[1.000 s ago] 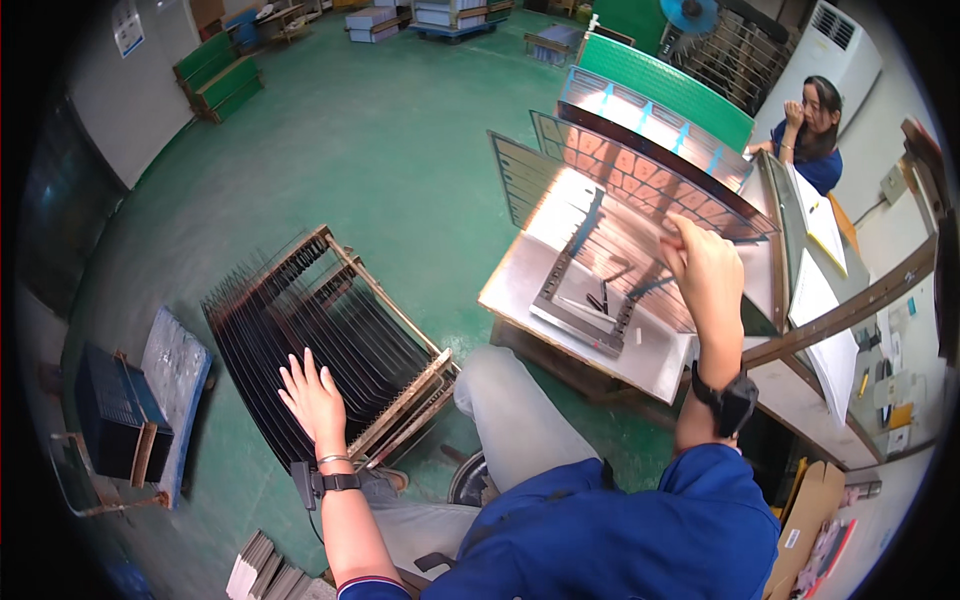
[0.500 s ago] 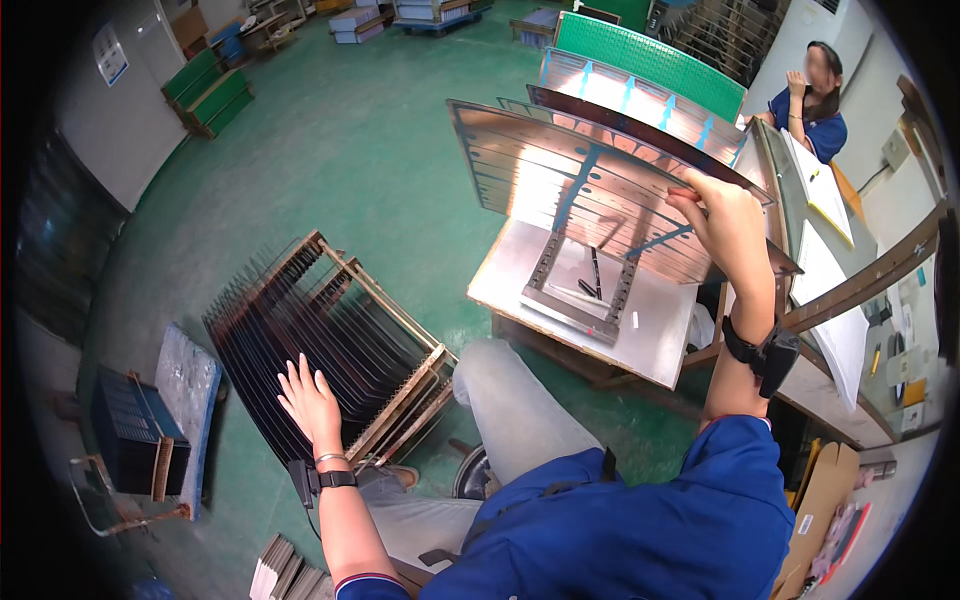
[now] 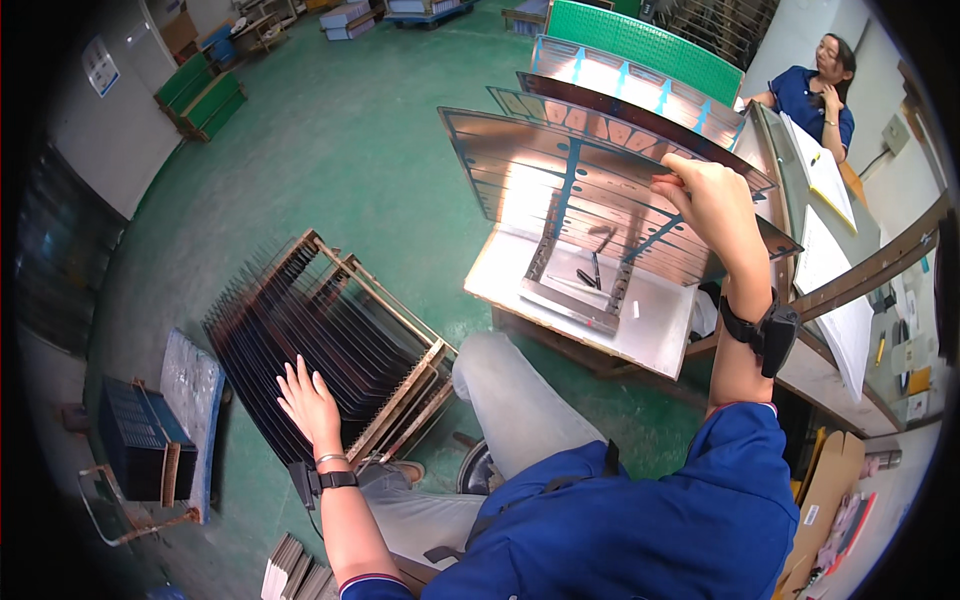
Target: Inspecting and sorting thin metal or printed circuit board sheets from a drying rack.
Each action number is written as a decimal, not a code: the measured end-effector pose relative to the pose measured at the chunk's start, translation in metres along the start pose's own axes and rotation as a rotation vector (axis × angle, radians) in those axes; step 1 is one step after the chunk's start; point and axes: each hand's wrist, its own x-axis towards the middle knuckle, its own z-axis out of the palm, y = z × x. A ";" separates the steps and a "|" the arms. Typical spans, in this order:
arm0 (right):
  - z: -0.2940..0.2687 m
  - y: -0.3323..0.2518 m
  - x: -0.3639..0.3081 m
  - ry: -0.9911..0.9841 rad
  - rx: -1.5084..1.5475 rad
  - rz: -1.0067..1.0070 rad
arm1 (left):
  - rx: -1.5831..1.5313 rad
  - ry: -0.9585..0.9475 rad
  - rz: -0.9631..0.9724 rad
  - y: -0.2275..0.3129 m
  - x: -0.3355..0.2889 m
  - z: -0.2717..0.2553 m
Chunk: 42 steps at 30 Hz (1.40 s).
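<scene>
My right hand (image 3: 712,205) pinches the top edge of a copper-coloured circuit panel (image 3: 512,165) with blue lines. That panel stands tilted over a slotted metal rack (image 3: 568,312) on a white-topped table (image 3: 490,270). Close behind it rises a second copper panel (image 3: 508,101) with a row of shapes along its top. My left hand (image 3: 310,402) is open, fingers spread, over the many dark panels (image 3: 325,345) filed upright in a rusty floor rack (image 3: 402,396). Whether its palm touches their edges I cannot tell.
More panels (image 3: 640,85) and a green perforated board (image 3: 645,45) stand farther back. A person (image 3: 815,105) in blue sits behind the desk at right, with papers (image 3: 825,290) on it. Pens (image 3: 590,280) lie by the slotted rack. A trolley (image 3: 195,430) stands at far left.
My right hand and the pinched panel have shifted slightly left, and more of the panel behind shows. My left hand stays put. The seated person's hand has dropped from face to chest.
</scene>
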 end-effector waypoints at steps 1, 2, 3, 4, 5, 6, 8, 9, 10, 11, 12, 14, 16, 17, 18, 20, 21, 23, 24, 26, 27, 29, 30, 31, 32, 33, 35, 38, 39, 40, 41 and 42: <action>0.000 0.001 0.000 0.002 0.005 0.003 | 0.001 -0.001 -0.001 0.000 0.000 0.000; 0.000 0.002 0.000 0.001 0.003 0.006 | 0.002 -0.002 -0.001 0.001 0.000 0.000; 0.000 0.003 0.001 -0.015 0.010 0.010 | 0.002 -0.003 0.003 0.002 0.001 0.000; -0.001 0.004 0.002 -0.032 0.016 0.015 | -0.002 -0.003 0.004 0.003 0.001 -0.001; -0.001 0.005 0.004 -0.035 0.013 0.022 | -0.004 -0.004 0.007 0.003 0.001 -0.001; -0.001 0.006 0.007 -0.055 0.028 0.031 | -0.004 -0.007 0.015 0.003 0.000 0.000; 0.000 0.010 0.012 -0.075 0.036 0.050 | -0.006 0.007 0.009 0.000 0.000 0.002; 0.002 0.012 0.015 -0.070 0.040 0.046 | -0.001 0.005 0.005 -0.001 0.001 0.003; 0.003 0.015 0.017 -0.065 0.045 0.042 | -0.006 0.002 0.002 -0.001 0.001 0.002; 0.005 0.017 0.019 -0.058 0.052 0.027 | -0.007 -0.001 -0.001 0.000 0.000 0.001; 0.004 0.016 0.018 -0.059 0.048 0.032 | -0.008 -0.003 -0.004 0.001 0.000 0.000; 0.004 0.015 0.017 -0.058 0.067 0.045 | -0.008 -0.006 -0.001 0.001 0.000 -0.001; 0.002 0.013 0.014 -0.067 0.068 0.055 | -0.006 -0.007 -0.004 0.002 0.000 -0.001; 0.002 0.011 0.013 -0.077 0.072 0.064 | -0.014 -0.004 -0.001 0.001 0.000 -0.001; 0.002 0.010 0.012 -0.079 0.073 0.063 | -0.021 -0.001 0.002 0.000 0.000 -0.001; 0.002 0.007 0.010 -0.069 0.054 0.049 | -0.020 -0.001 0.000 -0.001 0.000 0.001; 0.002 0.007 0.009 -0.069 0.054 0.048 | -0.021 0.000 0.002 0.000 0.000 0.002; 0.004 0.007 0.008 -0.051 0.050 0.039 | -0.018 -0.001 0.000 0.001 0.000 0.000; 0.004 0.007 0.008 -0.053 0.052 0.038 | -0.014 -0.001 -0.001 0.002 0.000 0.000; 0.002 0.005 0.008 -0.070 0.043 0.047 | -0.017 0.004 -0.002 0.001 0.000 0.000; 0.000 0.002 0.008 -0.069 0.042 0.041 | -0.022 0.010 -0.001 -0.001 -0.001 0.001; -0.001 -0.001 0.008 -0.058 0.035 0.027 | -0.018 0.011 -0.001 -0.003 0.000 0.003; -0.001 -0.001 0.007 -0.059 0.037 0.026 | -0.011 0.011 0.004 -0.002 0.000 0.003; -0.001 -0.002 0.007 -0.069 0.027 0.033 | -0.011 0.011 0.001 -0.002 0.001 0.003; -0.001 -0.001 0.006 -0.080 0.015 0.042 | -0.013 0.009 0.004 0.000 0.001 0.003; 0.000 -0.001 0.004 -0.081 0.016 0.041 | -0.015 0.008 0.005 0.001 0.001 0.003; 0.001 0.001 0.002 -0.073 -0.013 0.066 | -0.016 0.011 0.005 0.000 0.001 0.004; 0.000 0.008 0.002 -0.085 0.063 0.104 | -0.004 0.009 0.003 0.000 0.001 0.002; 0.004 0.017 0.003 -0.105 0.111 0.163 | 0.006 0.004 0.003 0.000 0.001 0.001; 0.005 0.023 0.004 -0.063 0.151 0.177 | 0.005 0.010 0.011 0.000 0.001 0.002; 0.005 0.026 0.007 -0.058 0.154 0.178 | 0.002 0.011 0.011 -0.001 0.000 0.002; 0.005 0.028 0.011 -0.053 0.159 0.176 | -0.001 0.012 0.008 -0.001 0.000 0.002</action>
